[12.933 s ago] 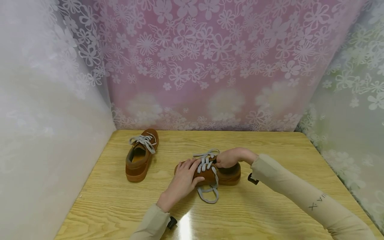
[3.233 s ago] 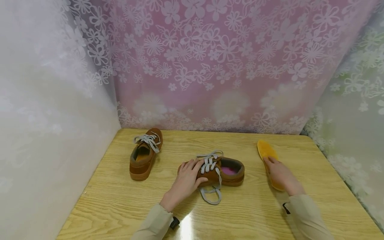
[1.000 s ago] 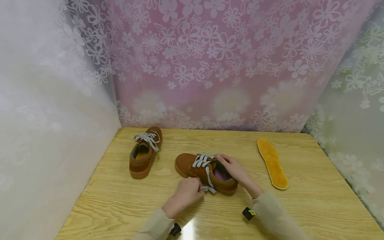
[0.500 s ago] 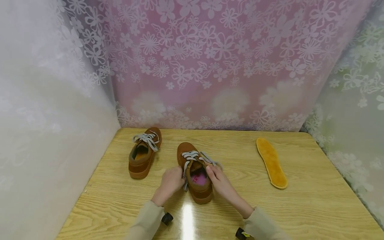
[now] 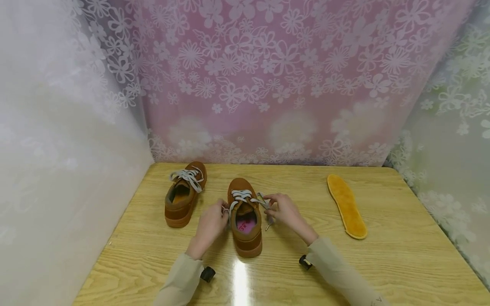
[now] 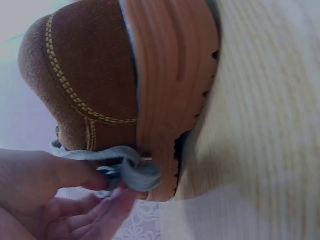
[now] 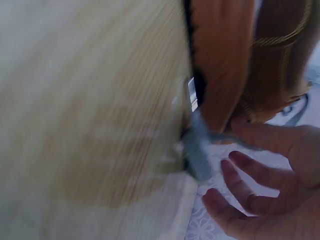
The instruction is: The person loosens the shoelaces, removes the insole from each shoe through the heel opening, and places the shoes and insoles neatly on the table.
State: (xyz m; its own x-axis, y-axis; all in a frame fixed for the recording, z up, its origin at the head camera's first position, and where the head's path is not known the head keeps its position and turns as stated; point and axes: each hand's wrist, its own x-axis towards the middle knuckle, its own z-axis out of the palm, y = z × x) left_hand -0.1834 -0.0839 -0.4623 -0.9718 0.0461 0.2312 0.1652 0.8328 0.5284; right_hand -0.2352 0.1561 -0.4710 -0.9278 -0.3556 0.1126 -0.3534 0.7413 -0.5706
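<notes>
A brown suede lace-up shoe (image 5: 246, 242) stands on the table in the head view, toe pointing away. Its inside shows a pink base (image 5: 246, 224) with red marks. At its left side, my left hand (image 5: 212, 223) pinches a grey shoelace (image 6: 137, 172), whose looped part sticks out past the fingertips in the left wrist view. On the right side, my right hand (image 5: 287, 212) is at the other lace (image 7: 198, 155). That lace runs between the thumb and the parted fingers (image 7: 250, 200), its metal tip hanging near the tabletop.
A matching brown shoe (image 5: 179, 216) with its lace tied in a bow sits at the back left of the wooden table (image 5: 394, 255). An orange-yellow fuzzy insole (image 5: 346, 206) lies at the right. A pink floral curtain (image 5: 249, 85) hangs behind the table.
The right hand reached into the shoe, then laid the insole on the right. The shoe was turned toe-away. Both hands then moved to the laces, the right one leaving the shoe's collar.
</notes>
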